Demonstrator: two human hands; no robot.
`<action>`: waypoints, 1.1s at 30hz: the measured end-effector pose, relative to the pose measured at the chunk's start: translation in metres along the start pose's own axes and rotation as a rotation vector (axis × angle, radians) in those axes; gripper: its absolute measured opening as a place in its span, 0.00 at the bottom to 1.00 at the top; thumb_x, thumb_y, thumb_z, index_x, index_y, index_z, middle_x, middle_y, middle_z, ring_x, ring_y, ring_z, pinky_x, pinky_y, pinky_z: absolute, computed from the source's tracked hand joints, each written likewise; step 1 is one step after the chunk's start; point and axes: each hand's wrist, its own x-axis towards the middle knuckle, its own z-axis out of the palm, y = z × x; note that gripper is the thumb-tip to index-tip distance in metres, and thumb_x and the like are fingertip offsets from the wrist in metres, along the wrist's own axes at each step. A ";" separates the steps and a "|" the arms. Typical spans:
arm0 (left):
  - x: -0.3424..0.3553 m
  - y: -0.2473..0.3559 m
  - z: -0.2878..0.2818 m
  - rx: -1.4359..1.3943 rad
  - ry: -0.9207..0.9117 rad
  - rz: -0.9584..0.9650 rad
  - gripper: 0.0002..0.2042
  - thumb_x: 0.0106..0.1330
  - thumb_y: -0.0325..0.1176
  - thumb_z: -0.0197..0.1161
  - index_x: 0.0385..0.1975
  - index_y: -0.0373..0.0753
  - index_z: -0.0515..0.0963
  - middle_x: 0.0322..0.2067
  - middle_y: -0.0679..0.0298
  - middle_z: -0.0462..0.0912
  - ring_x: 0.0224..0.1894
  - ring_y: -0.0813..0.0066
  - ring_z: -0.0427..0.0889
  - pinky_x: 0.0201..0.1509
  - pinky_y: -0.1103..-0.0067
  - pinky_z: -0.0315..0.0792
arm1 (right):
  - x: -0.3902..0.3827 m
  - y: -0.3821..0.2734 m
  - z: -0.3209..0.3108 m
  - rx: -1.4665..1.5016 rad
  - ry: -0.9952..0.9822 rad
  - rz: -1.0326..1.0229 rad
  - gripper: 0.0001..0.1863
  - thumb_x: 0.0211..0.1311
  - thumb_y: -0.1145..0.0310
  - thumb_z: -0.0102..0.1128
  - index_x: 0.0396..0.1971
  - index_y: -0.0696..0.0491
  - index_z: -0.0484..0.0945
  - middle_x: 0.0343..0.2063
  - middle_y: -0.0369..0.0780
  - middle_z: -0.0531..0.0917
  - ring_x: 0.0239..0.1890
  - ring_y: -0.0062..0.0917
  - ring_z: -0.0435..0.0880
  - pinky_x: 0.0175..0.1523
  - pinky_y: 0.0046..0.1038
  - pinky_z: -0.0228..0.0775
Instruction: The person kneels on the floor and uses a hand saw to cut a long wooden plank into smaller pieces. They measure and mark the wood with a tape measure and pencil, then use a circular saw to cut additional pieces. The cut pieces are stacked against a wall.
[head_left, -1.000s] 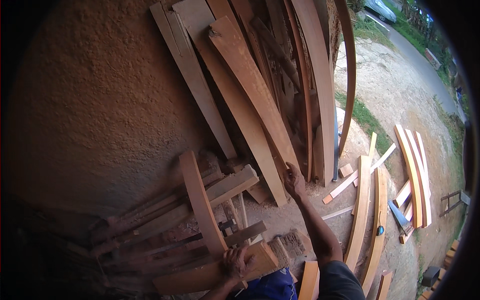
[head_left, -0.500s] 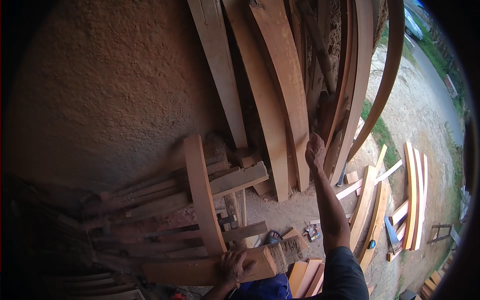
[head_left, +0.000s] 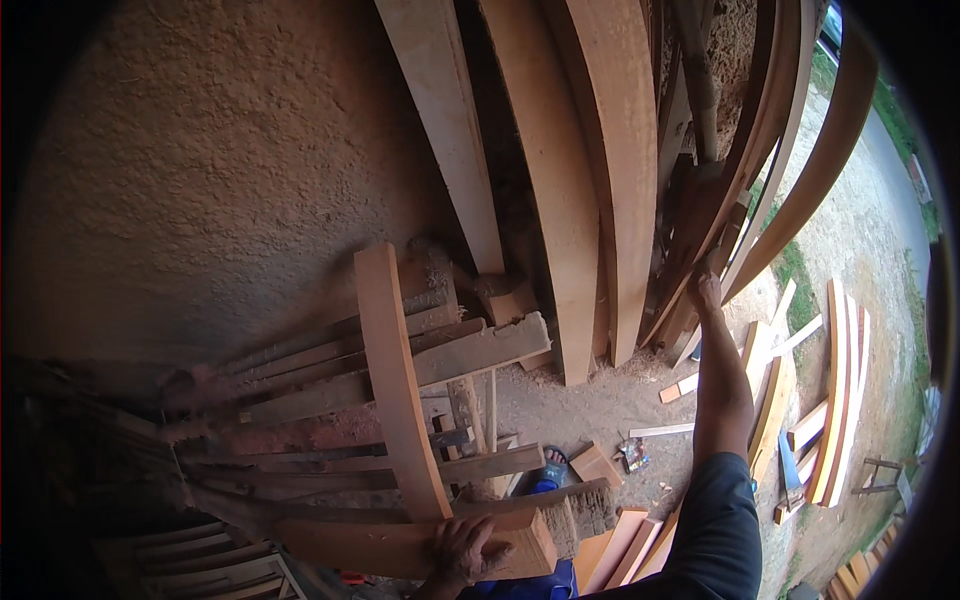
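My right arm reaches out to a row of long curved planks leaning upright. My right hand (head_left: 706, 288) is closed around the lower part of a long plank (head_left: 768, 205), which now shows mostly its narrow edge; the fingertips are partly hidden. Near the lower edge, my left hand (head_left: 464, 550) lies over a thick wooden beam (head_left: 345, 548), fingers apart. Beside that hand, a shorter curved board (head_left: 392, 370) rests across the stacked timbers, its near end against the beam.
More leaning planks (head_left: 560, 200) stand beside a rough earthen wall (head_left: 240, 180). Rough timbers (head_left: 480, 350) jut out at the left. Light-coloured boards (head_left: 835, 390) and a handsaw (head_left: 789, 462) lie on the ground at right. A sandalled foot (head_left: 553, 463) shows below.
My right hand has moved right and a little away, and the plank beside it has turned more edge-on. The view has shifted slightly. My left hand stays on the beam.
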 end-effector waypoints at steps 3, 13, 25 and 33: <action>0.001 0.002 -0.002 0.028 -0.012 -0.018 0.30 0.65 0.63 0.68 0.50 0.40 0.84 0.49 0.61 0.88 0.47 0.60 0.83 0.54 0.62 0.71 | 0.000 -0.020 0.011 -0.115 0.079 -0.086 0.14 0.69 0.70 0.48 0.50 0.53 0.78 0.44 0.57 0.86 0.51 0.58 0.84 0.54 0.52 0.77; 0.000 0.002 -0.001 0.034 -0.029 -0.020 0.29 0.67 0.62 0.66 0.52 0.41 0.84 0.50 0.61 0.87 0.49 0.61 0.83 0.52 0.63 0.72 | -0.010 -0.014 -0.005 -0.249 0.006 -0.102 0.28 0.69 0.71 0.57 0.69 0.51 0.66 0.68 0.54 0.70 0.63 0.57 0.77 0.57 0.51 0.79; 0.007 0.015 -0.005 0.108 0.034 -0.030 0.35 0.75 0.69 0.49 0.48 0.38 0.84 0.42 0.51 0.87 0.43 0.43 0.83 0.49 0.49 0.75 | -0.025 -0.044 -0.036 -0.223 0.150 0.136 0.20 0.75 0.51 0.55 0.54 0.49 0.74 0.58 0.54 0.78 0.53 0.57 0.84 0.50 0.56 0.78; 0.006 0.014 -0.006 0.189 0.013 -0.016 0.34 0.75 0.68 0.51 0.50 0.37 0.83 0.46 0.51 0.87 0.46 0.42 0.83 0.53 0.48 0.74 | -0.064 -0.038 -0.013 -0.113 0.173 0.087 0.10 0.76 0.55 0.53 0.46 0.44 0.76 0.37 0.53 0.87 0.41 0.56 0.87 0.46 0.54 0.77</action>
